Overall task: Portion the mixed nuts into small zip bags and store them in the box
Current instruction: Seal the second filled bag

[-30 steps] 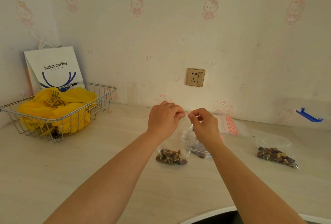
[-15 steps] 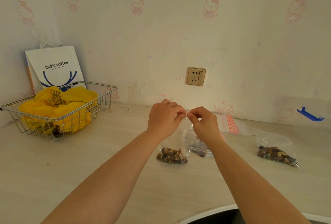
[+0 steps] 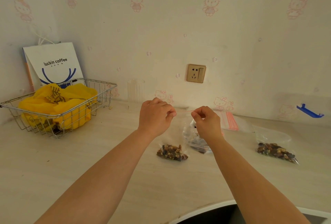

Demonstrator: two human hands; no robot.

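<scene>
Hands: left hand (image 3: 155, 114) and right hand (image 3: 206, 121) pinch the held zip bag (image 3: 172, 152) along its red seal.
Done: one filled bag (image 3: 275, 152) lies right on the worktop (image 3: 89, 161).
Left: empty bags (image 3: 231, 120); boxing not yet done.

a silver wire basket (image 3: 100, 87) sits at nine o'clock on the pale wooden table (image 3: 71, 161), holding crumpled yellow plastic bags (image 3: 59, 105). a white luckin coffee paper bag (image 3: 53, 62) leans on the wall just behind it. a gold wall socket (image 3: 196, 73) is at twelve o'clock. a blue plastic clip (image 3: 309, 111) lies at three o'clock.
</scene>
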